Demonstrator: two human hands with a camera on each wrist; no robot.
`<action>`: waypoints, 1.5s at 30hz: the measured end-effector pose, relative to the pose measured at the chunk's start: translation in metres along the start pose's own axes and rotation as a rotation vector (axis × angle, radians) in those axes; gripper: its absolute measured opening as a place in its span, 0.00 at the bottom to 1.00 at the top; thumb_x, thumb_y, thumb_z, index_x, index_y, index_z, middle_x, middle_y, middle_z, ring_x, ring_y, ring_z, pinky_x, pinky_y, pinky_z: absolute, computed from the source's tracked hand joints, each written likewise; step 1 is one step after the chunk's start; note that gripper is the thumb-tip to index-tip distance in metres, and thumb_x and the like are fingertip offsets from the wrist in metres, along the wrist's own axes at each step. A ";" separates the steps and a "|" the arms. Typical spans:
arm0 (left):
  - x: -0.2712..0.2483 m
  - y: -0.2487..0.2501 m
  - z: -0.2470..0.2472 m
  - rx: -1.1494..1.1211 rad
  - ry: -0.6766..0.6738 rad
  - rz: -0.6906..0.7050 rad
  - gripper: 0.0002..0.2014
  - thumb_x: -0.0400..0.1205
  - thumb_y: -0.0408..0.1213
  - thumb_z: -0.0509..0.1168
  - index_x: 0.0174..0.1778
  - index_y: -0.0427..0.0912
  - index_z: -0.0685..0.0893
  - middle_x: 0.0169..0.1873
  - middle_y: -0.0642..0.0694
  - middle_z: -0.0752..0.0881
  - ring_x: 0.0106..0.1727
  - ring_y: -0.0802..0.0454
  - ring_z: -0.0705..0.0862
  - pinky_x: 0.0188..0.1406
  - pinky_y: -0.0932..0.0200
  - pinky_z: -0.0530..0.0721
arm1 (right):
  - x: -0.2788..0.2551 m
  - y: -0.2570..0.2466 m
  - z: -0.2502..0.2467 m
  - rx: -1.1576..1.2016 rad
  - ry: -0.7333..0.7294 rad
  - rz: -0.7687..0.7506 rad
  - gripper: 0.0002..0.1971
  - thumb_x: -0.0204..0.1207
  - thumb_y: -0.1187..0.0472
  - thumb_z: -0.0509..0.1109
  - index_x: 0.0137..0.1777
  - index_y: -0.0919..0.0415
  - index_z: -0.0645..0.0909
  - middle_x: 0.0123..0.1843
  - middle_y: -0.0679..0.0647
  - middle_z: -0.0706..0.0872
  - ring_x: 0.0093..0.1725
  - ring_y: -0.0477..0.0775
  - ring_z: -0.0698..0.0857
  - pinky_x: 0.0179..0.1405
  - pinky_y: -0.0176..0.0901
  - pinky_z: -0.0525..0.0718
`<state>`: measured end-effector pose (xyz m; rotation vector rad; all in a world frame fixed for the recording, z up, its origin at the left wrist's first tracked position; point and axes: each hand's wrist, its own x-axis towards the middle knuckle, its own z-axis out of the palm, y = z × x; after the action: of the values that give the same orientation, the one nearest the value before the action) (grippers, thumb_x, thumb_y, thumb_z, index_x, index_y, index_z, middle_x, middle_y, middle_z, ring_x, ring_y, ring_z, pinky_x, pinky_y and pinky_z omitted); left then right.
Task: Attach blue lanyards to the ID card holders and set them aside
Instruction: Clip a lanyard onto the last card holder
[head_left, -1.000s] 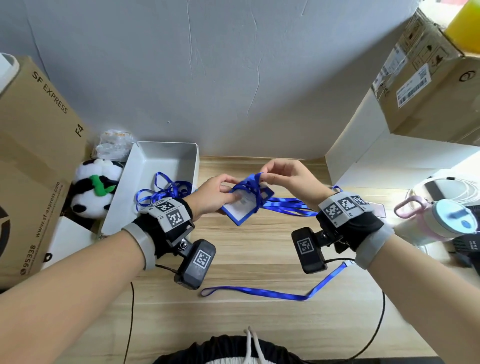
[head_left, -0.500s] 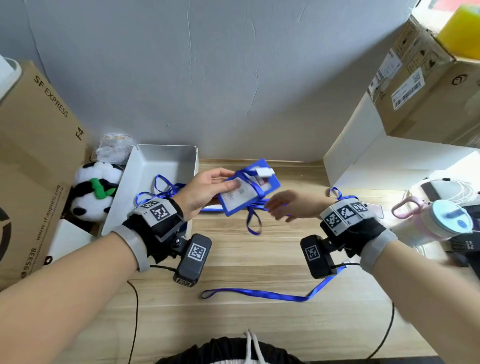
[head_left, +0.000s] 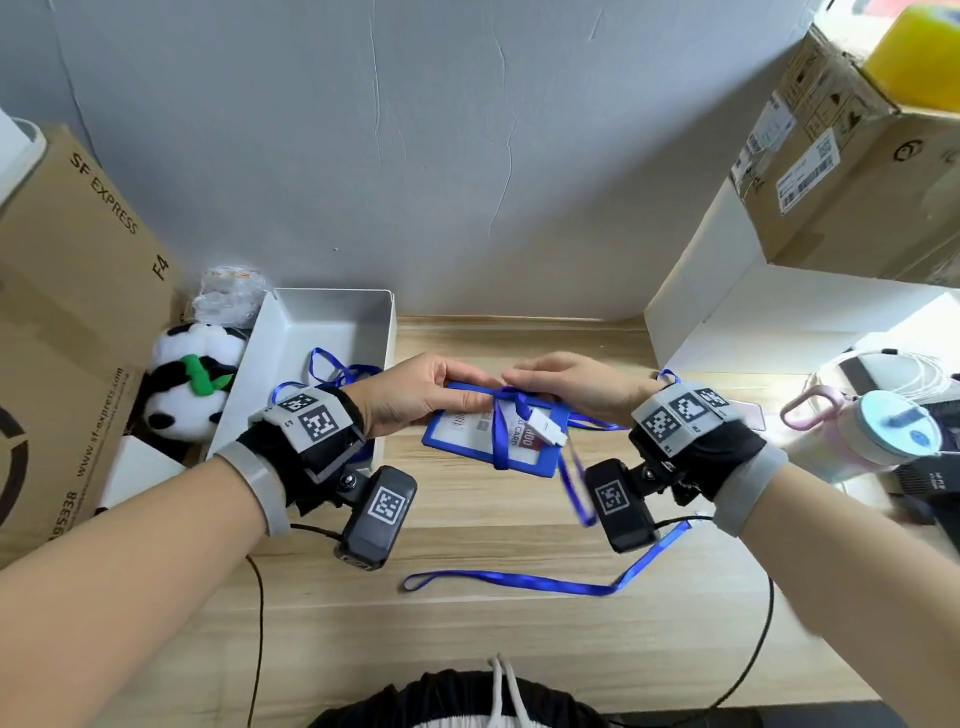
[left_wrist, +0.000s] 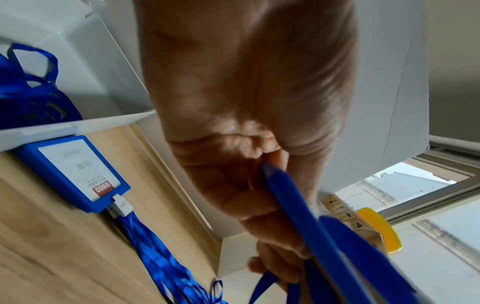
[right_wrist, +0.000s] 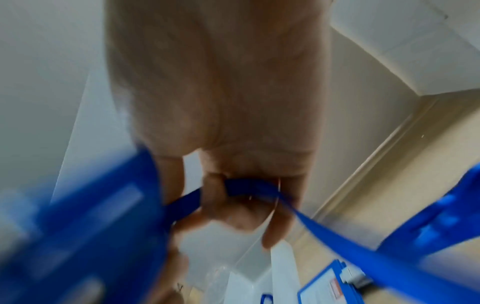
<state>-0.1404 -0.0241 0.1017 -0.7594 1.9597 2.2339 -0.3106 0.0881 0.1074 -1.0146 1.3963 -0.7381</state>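
A blue ID card holder (head_left: 467, 447) hangs above the table's middle, a blue lanyard (head_left: 500, 441) wound round it and a white clip (head_left: 543, 432) lying across its face. My left hand (head_left: 465, 401) grips the holder's left top edge; the left wrist view shows its fingers curled on the blue edge (left_wrist: 298, 209). My right hand (head_left: 514, 382) pinches the lanyard at the holder's top, and its fingers (right_wrist: 215, 191) close on the strap (right_wrist: 249, 185). A second holder (left_wrist: 78, 172) with its lanyard clipped on lies on the table beside the white box (left_wrist: 85, 123).
The white box (head_left: 332, 322) at the left holds more blue lanyards (head_left: 332, 369). A loose lanyard (head_left: 519, 582) trails across the near table. A toy panda (head_left: 187, 395) and cardboard boxes (head_left: 78, 291) stand left; a bottle (head_left: 872, 441) and cartons (head_left: 852, 171) stand right.
My left hand has lowered the holder from its raised, tilted pose. My right hand, which had dropped away, has come back up and taken the lanyard at the holder's top.
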 end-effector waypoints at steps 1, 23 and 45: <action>-0.001 -0.001 -0.001 0.048 0.038 -0.007 0.12 0.79 0.30 0.67 0.57 0.44 0.86 0.50 0.44 0.89 0.48 0.54 0.87 0.52 0.63 0.85 | -0.002 -0.002 -0.003 -0.027 0.067 -0.026 0.14 0.84 0.57 0.60 0.37 0.59 0.75 0.31 0.51 0.77 0.29 0.43 0.76 0.33 0.34 0.74; 0.000 0.006 0.001 -0.104 0.056 -0.019 0.10 0.80 0.29 0.64 0.52 0.42 0.86 0.43 0.52 0.91 0.42 0.59 0.88 0.44 0.68 0.85 | -0.004 0.007 -0.001 0.349 0.032 0.076 0.25 0.84 0.42 0.44 0.60 0.51 0.81 0.54 0.47 0.89 0.55 0.47 0.86 0.59 0.39 0.81; -0.002 -0.011 -0.020 0.158 0.413 0.025 0.04 0.78 0.33 0.70 0.46 0.42 0.87 0.39 0.45 0.88 0.38 0.56 0.85 0.39 0.67 0.84 | 0.002 0.026 0.000 -0.304 -0.056 0.139 0.06 0.78 0.60 0.69 0.49 0.60 0.86 0.49 0.55 0.88 0.49 0.46 0.82 0.62 0.45 0.75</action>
<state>-0.1285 -0.0409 0.0906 -1.2617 2.2939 2.0255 -0.3147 0.0973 0.0828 -1.1498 1.5427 -0.3989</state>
